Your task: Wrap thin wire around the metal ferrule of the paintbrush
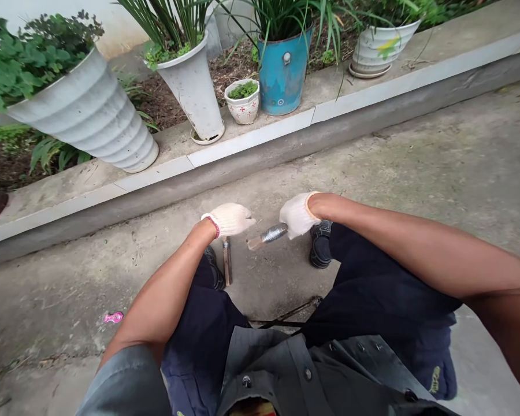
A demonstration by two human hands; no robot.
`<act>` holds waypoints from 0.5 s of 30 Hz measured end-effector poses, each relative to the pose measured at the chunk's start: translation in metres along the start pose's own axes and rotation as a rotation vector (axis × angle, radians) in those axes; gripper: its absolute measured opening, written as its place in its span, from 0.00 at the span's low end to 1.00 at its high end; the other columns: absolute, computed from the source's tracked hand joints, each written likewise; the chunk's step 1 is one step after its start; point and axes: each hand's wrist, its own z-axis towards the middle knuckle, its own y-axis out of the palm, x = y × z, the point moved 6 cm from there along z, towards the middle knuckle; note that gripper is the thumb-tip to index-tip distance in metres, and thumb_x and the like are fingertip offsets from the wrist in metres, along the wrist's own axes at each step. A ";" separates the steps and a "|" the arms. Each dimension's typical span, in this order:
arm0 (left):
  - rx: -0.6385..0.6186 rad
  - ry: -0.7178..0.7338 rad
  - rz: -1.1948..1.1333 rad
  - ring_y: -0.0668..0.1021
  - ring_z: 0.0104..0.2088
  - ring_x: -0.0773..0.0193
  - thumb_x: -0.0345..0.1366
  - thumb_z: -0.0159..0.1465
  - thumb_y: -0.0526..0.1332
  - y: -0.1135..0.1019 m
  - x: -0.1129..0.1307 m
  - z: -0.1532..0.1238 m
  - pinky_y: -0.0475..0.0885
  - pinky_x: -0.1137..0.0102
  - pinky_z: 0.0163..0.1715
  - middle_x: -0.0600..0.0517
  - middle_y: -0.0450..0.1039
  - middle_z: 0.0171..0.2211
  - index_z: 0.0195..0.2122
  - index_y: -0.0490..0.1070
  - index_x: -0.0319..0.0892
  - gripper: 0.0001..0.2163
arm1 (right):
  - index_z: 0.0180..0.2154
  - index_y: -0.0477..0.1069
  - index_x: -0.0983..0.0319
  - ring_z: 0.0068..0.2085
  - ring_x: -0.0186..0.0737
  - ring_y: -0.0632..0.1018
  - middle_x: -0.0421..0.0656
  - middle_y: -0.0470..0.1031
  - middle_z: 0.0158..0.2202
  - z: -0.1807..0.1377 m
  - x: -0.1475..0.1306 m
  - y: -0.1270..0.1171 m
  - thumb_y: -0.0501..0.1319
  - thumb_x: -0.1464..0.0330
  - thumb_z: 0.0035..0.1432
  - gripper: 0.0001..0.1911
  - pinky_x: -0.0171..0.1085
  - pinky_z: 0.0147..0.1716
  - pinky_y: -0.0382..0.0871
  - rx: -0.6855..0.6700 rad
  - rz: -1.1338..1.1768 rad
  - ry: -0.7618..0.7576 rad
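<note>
My right hand (299, 215), in a white knit glove, is closed round a short tool (274, 233) with a silver-grey wrapped shaft and a brownish flat end pointing left. Its other end is hidden in the glove. My left hand (231, 219), gloved in white with a red-edged cuff, has its fingers closed together to the left of that brownish end, apart from it. What they hold, if anything, is hidden. Just below this hand is a narrow wooden-handled tool (227, 263), beside my shoe; whether the hand touches it I cannot tell.
A low tiled ledge (251, 143) runs across ahead, bearing a ribbed white pot (99, 115), a tall white pot (193, 86), a small patterned pot (243, 108), a blue bucket (283, 75) and another white pot (383, 49). A pink object (113, 317) lies on the concrete at left.
</note>
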 end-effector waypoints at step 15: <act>-0.017 0.041 -0.314 0.72 0.29 0.63 0.48 0.64 0.52 -0.005 -0.017 -0.011 0.64 0.70 0.30 0.52 0.74 0.29 0.32 0.77 0.43 0.18 | 0.37 0.72 0.61 0.25 0.36 0.72 0.42 0.74 0.24 -0.038 0.025 -0.061 0.59 0.47 0.55 0.24 0.34 0.25 0.61 0.372 0.410 0.022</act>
